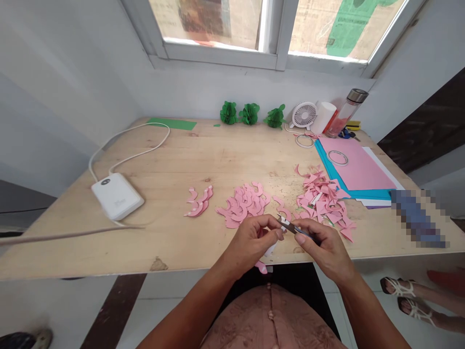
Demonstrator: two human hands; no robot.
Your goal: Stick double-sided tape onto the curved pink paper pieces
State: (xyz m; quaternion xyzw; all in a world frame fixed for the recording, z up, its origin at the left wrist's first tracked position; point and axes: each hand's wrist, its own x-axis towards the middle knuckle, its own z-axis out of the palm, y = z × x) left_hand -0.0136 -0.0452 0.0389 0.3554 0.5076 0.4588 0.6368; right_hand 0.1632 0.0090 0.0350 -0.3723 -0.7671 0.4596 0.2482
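Just above the table's front edge, my left hand is closed in a pinch. A pink paper piece and a white strip hang below its fingers, so it seems to hold the paper. My right hand grips a slim dark tool with a silvery tip, perhaps a craft knife. The tool points up and left, its tip beside my left fingertips. Beyond my hands lies a heap of wavy pink paper cutouts. More such cutouts lie to the left, some with white strips on them.
Pink paper scraps are heaped at right, near stacked coloured sheets bearing a tape roll. Green paper figures, a small fan and a bottle line the back. A white cabled box sits left. Someone's feet show at right.
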